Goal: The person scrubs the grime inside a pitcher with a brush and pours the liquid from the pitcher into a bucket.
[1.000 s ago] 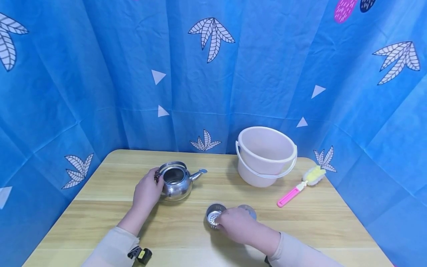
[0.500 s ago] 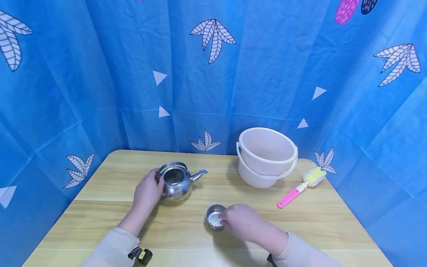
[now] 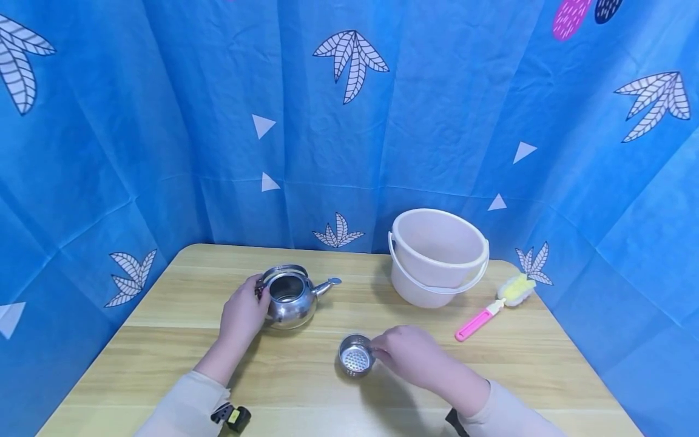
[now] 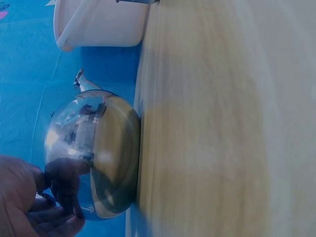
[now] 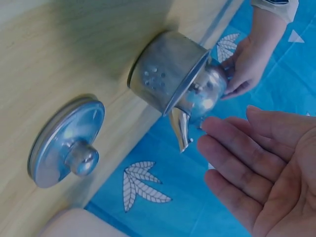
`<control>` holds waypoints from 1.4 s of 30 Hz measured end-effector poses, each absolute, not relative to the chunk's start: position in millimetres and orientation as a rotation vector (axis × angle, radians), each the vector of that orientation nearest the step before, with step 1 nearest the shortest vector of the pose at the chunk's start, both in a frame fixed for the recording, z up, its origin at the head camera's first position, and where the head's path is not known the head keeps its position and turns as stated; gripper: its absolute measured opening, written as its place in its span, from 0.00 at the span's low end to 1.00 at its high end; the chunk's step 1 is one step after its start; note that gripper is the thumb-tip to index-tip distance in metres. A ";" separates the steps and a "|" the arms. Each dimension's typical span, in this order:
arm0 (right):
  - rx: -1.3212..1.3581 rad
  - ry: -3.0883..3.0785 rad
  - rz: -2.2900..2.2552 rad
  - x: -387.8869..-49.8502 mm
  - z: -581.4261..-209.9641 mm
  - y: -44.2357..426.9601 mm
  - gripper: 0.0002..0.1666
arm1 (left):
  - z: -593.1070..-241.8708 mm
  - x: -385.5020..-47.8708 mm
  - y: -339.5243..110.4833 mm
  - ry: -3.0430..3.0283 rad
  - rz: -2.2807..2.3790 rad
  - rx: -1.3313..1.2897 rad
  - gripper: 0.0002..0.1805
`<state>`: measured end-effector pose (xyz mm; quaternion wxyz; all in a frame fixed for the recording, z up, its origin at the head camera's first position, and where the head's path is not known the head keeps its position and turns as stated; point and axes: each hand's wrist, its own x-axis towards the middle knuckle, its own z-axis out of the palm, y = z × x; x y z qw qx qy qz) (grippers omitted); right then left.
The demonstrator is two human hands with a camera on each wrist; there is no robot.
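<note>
My left hand point(image 3: 244, 309) holds a shiny steel teapot point(image 3: 291, 311) at its handle side, with fingers and thumb curled there. The teapot stands upright without a lid, its spout toward the right. In front of it stands a round metal strainer basket point(image 3: 356, 359) with a perforated bottom. My right hand point(image 3: 406, 358) hovers at the basket's right side in the head view. From the right wrist, that hand point(image 5: 266, 168) shows relaxed, extended fingers, apart from the basket point(image 5: 165, 71). A knobbed metal lid point(image 5: 66, 143) lies beside the basket; my right hand hides it in the head view.
A white bucket point(image 3: 420, 285) with its handle down stands at the back right. To its right lies a sponge brush point(image 3: 494, 308) with a pink handle. Blue patterned curtain point(image 3: 338, 133) surrounds the wooden table point(image 3: 180, 291) at the back and sides.
My right hand has drawn away from the strainer basket toward the right, letting it go. The basket stays on the table. My left hand keeps its hold on the teapot.
</note>
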<state>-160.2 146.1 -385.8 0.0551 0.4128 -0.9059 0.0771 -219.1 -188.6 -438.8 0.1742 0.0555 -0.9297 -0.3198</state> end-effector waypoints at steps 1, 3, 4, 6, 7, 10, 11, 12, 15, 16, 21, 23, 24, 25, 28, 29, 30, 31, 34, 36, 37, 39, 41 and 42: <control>1.245 -2.757 0.241 -160.4 -385.2 147.3 0.02 | -438.8 -219.0 -188.5 -2.637 -0.909 0.159 0.25; 1.227 -2.762 0.250 -161.1 -384.2 150.1 0.04 | -438.7 -218.7 -188.2 -2.639 -0.910 0.162 0.25; 1.220 -2.765 0.259 -161.3 -383.3 151.3 0.05 | -438.5 -218.4 -188.0 -2.640 -0.911 0.162 0.25; 1.209 -2.765 0.269 -161.8 -381.7 153.8 0.10 | -438.2 -218.2 -187.9 -2.639 -0.910 0.162 0.25; 1.204 -2.762 0.267 -162.3 -381.0 155.0 0.13 | -438.0 -218.2 -187.9 -2.637 -0.910 0.163 0.25; 1.200 -2.759 0.276 -162.8 -378.9 158.8 0.19 | -437.8 -218.3 -188.1 -2.633 -0.908 0.160 0.25; 1.198 -2.757 0.278 -163.0 -378.2 160.1 0.21 | -437.9 -218.4 -188.3 -2.632 -0.907 0.161 0.25; 1.198 -2.754 0.283 -163.2 -377.2 161.6 0.21 | -438.1 -218.4 -188.3 -2.633 -0.908 0.160 0.25; 1.180 -2.759 0.306 -163.8 -374.0 167.5 0.15 | -439.0 -218.4 -188.0 -2.636 -0.906 0.161 0.25; 1.162 -2.768 0.318 -163.9 -372.4 169.9 0.12 | -439.3 -218.4 -187.9 -2.636 -0.905 0.162 0.25; 1.032 -2.812 0.350 -163.1 -364.4 183.8 0.07 | -440.8 -218.8 -187.9 -2.634 -0.905 0.160 0.25; 0.997 -2.818 0.350 -163.6 -362.2 188.5 0.07 | -441.2 -219.2 -188.0 -2.630 -0.905 0.157 0.25; 0.988 -2.814 0.347 -164.0 -361.4 190.7 0.07 | -441.3 -219.3 -188.2 -2.628 -0.904 0.156 0.25; 0.976 -2.812 0.348 -164.4 -360.8 192.8 0.08 | -441.3 -219.5 -188.4 -2.626 -0.904 0.155 0.25; 0.954 -2.804 0.360 -165.4 -361.1 198.5 0.08 | -441.5 -220.2 -189.1 -2.618 -0.901 0.155 0.25; 0.943 -2.803 0.360 -165.7 -361.7 200.4 0.08 | -441.4 -220.3 -189.3 -2.619 -0.901 0.154 0.25; 0.936 -2.804 0.362 -165.7 -362.0 202.7 0.08 | -441.3 -220.3 -189.2 -2.617 -0.902 0.153 0.25; 0.926 -2.806 0.367 -165.7 -362.5 204.8 0.09 | -441.2 -220.3 -189.2 -2.618 -0.905 0.153 0.25; 0.913 -2.802 0.375 -166.3 -363.7 211.5 0.09 | -441.3 -220.2 -188.8 -2.622 -0.918 0.154 0.25; 0.912 -2.793 0.388 -166.8 -363.5 216.0 0.08 | -441.6 -220.2 -188.9 -2.624 -0.926 0.156 0.25; 0.910 -2.788 0.395 -166.9 -363.0 218.1 0.08 | -441.9 -220.3 -189.1 -2.626 -0.928 0.158 0.25; 0.892 -2.785 0.410 -167.6 -361.7 222.3 0.08 | -442.3 -220.4 -189.3 -2.626 -0.928 0.160 0.25; 0.862 -2.799 0.428 -168.7 -360.4 226.6 0.09 | -442.4 -220.3 -189.6 -2.624 -0.929 0.162 0.25; 0.841 -2.807 0.435 -169.5 -359.8 228.6 0.09 | -442.3 -220.1 -189.8 -2.623 -0.927 0.162 0.25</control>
